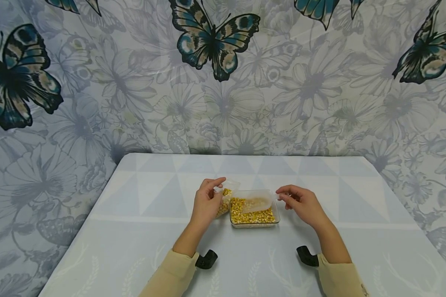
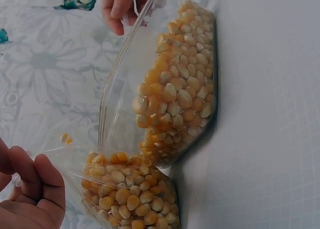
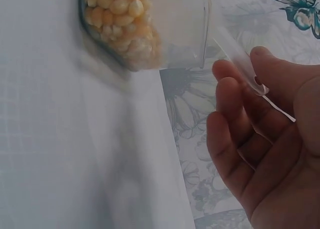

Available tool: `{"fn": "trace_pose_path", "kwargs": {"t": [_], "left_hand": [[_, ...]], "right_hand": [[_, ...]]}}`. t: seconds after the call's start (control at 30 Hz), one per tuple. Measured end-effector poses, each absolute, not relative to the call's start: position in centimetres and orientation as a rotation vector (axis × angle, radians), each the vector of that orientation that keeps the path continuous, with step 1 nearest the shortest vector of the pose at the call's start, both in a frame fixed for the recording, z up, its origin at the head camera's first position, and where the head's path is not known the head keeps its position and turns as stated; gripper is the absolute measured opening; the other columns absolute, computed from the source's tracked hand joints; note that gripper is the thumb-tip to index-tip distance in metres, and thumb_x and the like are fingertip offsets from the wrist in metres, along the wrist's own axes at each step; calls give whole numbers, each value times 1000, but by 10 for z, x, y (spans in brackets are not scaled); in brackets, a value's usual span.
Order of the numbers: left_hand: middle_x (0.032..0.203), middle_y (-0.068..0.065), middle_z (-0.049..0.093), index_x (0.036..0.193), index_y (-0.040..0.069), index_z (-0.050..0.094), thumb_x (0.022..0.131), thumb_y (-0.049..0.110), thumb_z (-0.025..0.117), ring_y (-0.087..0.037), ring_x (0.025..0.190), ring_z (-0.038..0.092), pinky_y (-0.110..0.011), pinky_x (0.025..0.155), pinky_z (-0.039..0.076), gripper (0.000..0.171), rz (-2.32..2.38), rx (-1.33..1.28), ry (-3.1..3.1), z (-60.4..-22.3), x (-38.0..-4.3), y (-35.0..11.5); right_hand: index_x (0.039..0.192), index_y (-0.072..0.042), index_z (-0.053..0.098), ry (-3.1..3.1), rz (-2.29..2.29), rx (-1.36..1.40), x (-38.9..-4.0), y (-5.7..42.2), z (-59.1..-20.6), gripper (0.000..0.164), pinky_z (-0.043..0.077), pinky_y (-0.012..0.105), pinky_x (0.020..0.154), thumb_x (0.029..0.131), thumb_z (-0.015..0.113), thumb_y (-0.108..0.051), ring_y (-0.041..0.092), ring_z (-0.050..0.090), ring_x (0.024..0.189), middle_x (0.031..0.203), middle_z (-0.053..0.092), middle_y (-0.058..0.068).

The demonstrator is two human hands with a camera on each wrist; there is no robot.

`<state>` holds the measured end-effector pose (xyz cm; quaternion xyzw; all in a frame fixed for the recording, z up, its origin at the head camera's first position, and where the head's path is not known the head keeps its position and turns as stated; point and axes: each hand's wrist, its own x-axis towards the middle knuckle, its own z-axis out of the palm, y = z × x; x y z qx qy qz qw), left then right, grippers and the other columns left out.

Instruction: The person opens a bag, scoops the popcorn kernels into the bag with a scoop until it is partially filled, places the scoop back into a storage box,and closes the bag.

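A clear rectangular container (image 1: 254, 225) of yellow corn kernels (image 2: 182, 84) sits on the table. At its left leans a clear plastic bag (image 2: 130, 199), also with kernels inside. My left hand (image 1: 209, 200) pinches the bag's upper edge; a couple of kernels show high in the bag. Right of the container, my right hand (image 1: 299, 204) pinches the translucent handle of what looks like a plastic scoop (image 1: 258, 204). Its wide part lies over the kernels, within the container's outline. In the right wrist view the scoop's handle (image 3: 242, 64) sits between thumb and fingers.
The pale patterned table (image 1: 134, 247) extends around the container, its back edge near a wall covering (image 1: 308, 103) with flowers and butterflies. Black wrist mounts (image 1: 207, 260) stick out inward from both sleeves, above the table.
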<state>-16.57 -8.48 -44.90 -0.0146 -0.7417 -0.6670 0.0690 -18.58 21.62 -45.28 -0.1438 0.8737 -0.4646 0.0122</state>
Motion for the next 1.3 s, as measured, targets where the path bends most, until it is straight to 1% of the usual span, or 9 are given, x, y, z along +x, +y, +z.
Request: {"fn": "trace_pose_path", "kwargs": {"t": [0.3, 0.4, 0.53, 0.63, 0.73, 0.9, 1.07, 1.17, 1.3], "left_hand": [[111, -7, 55, 130, 10, 67, 90, -5, 49, -9, 62, 42, -19, 52, 38, 47, -1985, -35, -2250, -450, -166, -85], [112, -6, 55, 131, 12, 67, 91, -4, 48, -9, 62, 42, -18, 52, 38, 47, -1996, -26, -2254, -450, -166, -86], [113, -7, 54, 131, 12, 66, 92, -4, 48, -9, 61, 41, -19, 51, 37, 46, -2007, -39, -2251, -450, -166, -86], [113, -7, 54, 132, 9, 66, 92, -4, 47, -9, 60, 40, -19, 51, 37, 46, -2011, -50, -2250, -451, -166, -86], [113, -7, 53, 132, 9, 65, 93, -4, 47, -9, 59, 40, -19, 51, 36, 46, -2016, -49, -2249, -451, -166, -86], [113, -7, 54, 132, 11, 66, 92, -4, 47, -9, 60, 40, -18, 51, 36, 46, -2020, -30, -2259, -451, -167, -86], [113, -7, 54, 132, 9, 65, 92, -4, 48, -9, 61, 41, -18, 51, 37, 46, -2022, -31, -2253, -450, -166, -85], [113, -8, 53, 132, 8, 65, 93, -4, 48, -9, 61, 42, -19, 51, 38, 44, -2023, -36, -2247, -450, -166, -85], [113, -7, 53, 130, 13, 67, 94, -3, 48, -9, 62, 43, -19, 51, 38, 44, -2024, -20, -2251, -449, -166, -84]], "right_hand": [[116, -12, 70, 2692, -1326, -486, -189, 216, -457, 23, 51, 27, 62, 97, 64, -23, 20, 63, 71, 96, 71, 12], [118, -15, 69, 2733, -1281, -511, -189, 215, -458, 25, 49, 25, 62, 96, 65, -26, 21, 63, 74, 97, 70, 8], [128, -18, 65, 2782, -1231, -606, -188, 213, -459, 33, 53, 27, 74, 95, 67, -26, 19, 65, 90, 115, 69, 6], [136, -19, 60, 2761, -1202, -691, -188, 212, -459, 43, 54, 31, 82, 94, 69, -27, 22, 63, 103, 130, 64, 9], [139, -17, 57, 2704, -1189, -738, -188, 212, -459, 49, 54, 33, 83, 93, 70, -29, 27, 63, 107, 135, 58, 12], [140, -14, 56, 2643, -1186, -760, -188, 211, -463, 52, 55, 40, 86, 92, 71, -30, 29, 66, 107, 134, 56, 12], [142, -12, 54, 2638, -1161, -764, -187, 211, -464, 57, 55, 46, 88, 91, 72, -31, 25, 66, 104, 133, 55, 12], [144, -12, 53, 2646, -1144, -757, -187, 212, -464, 60, 55, 42, 87, 91, 72, -32, 22, 65, 102, 132, 56, 11], [146, -12, 52, 2650, -1127, -728, -188, 213, -464, 62, 55, 37, 86, 91, 71, -34, 18, 65, 100, 133, 56, 11]]}}
